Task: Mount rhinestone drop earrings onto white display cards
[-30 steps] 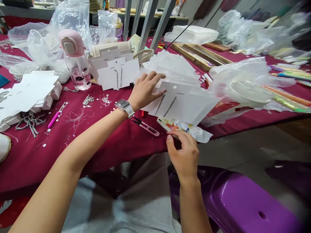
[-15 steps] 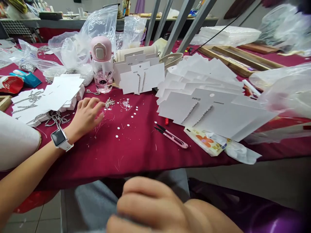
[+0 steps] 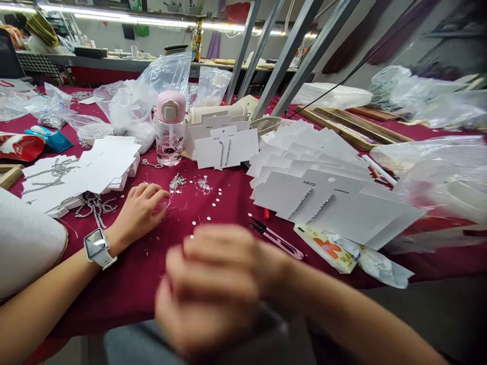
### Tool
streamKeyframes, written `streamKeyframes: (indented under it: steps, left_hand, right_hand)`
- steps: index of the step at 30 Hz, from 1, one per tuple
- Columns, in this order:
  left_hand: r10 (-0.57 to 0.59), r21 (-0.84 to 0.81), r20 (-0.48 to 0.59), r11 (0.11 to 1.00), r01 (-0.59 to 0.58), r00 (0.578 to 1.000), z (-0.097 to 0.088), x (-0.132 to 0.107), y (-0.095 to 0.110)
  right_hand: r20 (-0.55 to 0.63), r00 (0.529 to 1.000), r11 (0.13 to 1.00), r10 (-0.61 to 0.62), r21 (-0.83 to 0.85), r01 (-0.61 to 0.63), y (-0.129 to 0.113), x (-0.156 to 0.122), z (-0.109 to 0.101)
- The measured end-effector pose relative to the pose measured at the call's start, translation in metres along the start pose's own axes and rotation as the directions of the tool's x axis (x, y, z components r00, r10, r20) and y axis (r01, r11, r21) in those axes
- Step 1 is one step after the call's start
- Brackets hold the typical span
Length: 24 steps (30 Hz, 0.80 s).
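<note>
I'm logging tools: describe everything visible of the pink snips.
The pink snips have a pink handle and two dark, metal-looking blades, tips slightly parted. They lie on the dark red cloth, blades angled away to the left, apart from a flowered packet; only the cloth visibly touches them.

We note the left hand [image 3: 139, 215] low over the cloth [image 3: 178, 284] beside silver chains [image 3: 93, 203], the right hand [image 3: 213, 289] blurred, and snips [image 3: 281, 242] near earring cards [image 3: 350, 215].

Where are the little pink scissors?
In the head view, the pink scissors lie right of centre on the dark red cloth, just left of the flowery packet.
</note>
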State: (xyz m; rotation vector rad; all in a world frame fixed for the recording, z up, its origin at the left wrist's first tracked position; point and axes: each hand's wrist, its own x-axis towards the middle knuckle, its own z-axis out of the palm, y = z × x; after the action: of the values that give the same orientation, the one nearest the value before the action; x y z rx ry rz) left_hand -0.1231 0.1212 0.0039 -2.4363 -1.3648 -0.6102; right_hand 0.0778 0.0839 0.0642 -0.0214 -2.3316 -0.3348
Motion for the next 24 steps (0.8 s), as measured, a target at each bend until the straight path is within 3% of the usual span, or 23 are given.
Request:
streamKeyframes:
  steps: [1,2,3,4,5,6,7,9,15,24]
  left_hand:
    - [0.002,-0.009,0.009,1.0,-0.002,1.0,0.0,0.0,0.0]
    - [0.006,-0.012,0.016,1.0,-0.006,1.0,0.001,0.0,0.001]
    - [0.012,-0.009,0.02,1.0,-0.012,1.0,0.002,0.0,0.001]
    - [0.017,0.0,0.018,1.0,-0.017,1.0,0.003,0.001,0.0]
    - [0.021,0.008,0.012,1.0,-0.022,1.0,0.005,0.001,0.0]
    - [0.03,0.013,0.012,0.999,-0.03,0.999,0.006,0.001,0.0]
    - [0.036,0.016,0.009,0.999,-0.036,0.999,0.007,0.001,0.0]
    - [0.045,0.014,0.01,0.999,-0.045,0.999,0.008,0.002,0.0]
    - [0.028,0.033,0.002,0.999,-0.028,1.0,0.006,0.002,0.0]
    - [-0.004,0.017,-0.008,1.0,0.004,1.0,0.006,0.002,0.001]
  right_hand:
    - [-0.03,0.998,0.989,-0.055,-0.136,0.05,0.029,0.004,0.005]
    - [0.005,0.996,0.966,0.089,-0.246,-0.085,0.061,0.006,0.011]
    - [0.067,0.953,0.904,0.297,-0.34,-0.258,0.095,0.006,0.016]
    - [0.127,0.853,0.803,0.506,-0.432,-0.411,0.129,0.004,0.021]
    - [0.161,0.713,0.672,0.683,-0.521,-0.526,0.161,-0.002,0.025]
    - [0.169,0.571,0.546,0.803,-0.594,-0.592,0.188,-0.009,0.028]
    - [0.171,0.466,0.458,0.868,-0.638,-0.619,0.21,-0.018,0.03]
    - [0.198,0.369,0.398,0.908,-0.68,-0.616,0.239,-0.036,0.032]
    - [0.222,0.289,0.358,0.931,-0.709,-0.608,0.256,-0.058,0.032]
    - [0.289,0.062,0.256,0.955,-0.706,-0.66,0.241,-0.055,0.022]
